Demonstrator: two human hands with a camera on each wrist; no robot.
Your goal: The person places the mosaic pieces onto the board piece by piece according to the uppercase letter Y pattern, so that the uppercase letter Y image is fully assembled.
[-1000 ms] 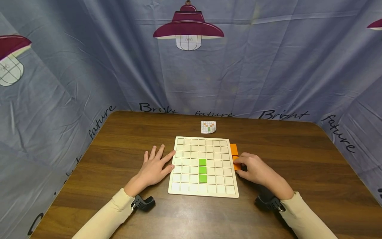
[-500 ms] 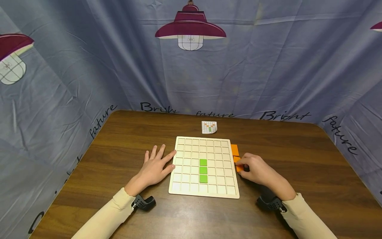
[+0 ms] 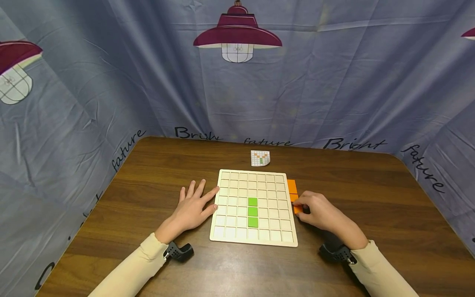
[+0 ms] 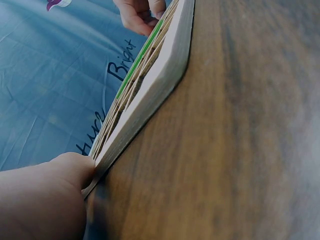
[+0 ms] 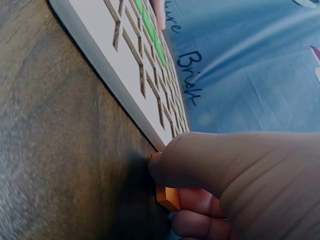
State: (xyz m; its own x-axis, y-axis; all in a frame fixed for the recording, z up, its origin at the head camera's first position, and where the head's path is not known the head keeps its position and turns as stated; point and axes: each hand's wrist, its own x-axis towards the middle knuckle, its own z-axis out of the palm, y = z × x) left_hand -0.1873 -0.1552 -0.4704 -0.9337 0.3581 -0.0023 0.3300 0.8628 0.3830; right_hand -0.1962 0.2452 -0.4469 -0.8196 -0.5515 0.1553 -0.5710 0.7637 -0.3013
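A square cream grid board (image 3: 231, 235) lies on the table, with three green tiles (image 3: 252, 211) in one column of its cells. My left hand (image 3: 189, 212) rests on the table with spread fingers, thumb and index fingertip at the board's left edge. Beside the right edge, my right hand (image 3: 315, 208) pinches an orange tile (image 5: 169, 198) between thumb and fingers; its fingers partly hide it. Just beyond that tile, more orange tiles (image 3: 292, 186) lie along the same edge.
Behind the board lies a small paper card (image 3: 260, 158) printed with a grid of orange and green squares. A grey-blue curtain (image 3: 297, 82) with printed lamps and lettering hangs around the wooden table (image 3: 148, 165).
My right hand has shifted slightly nearer along the board's right edge with its tile, and more of another orange tile now shows beyond the fingertips. My left hand stays in place.
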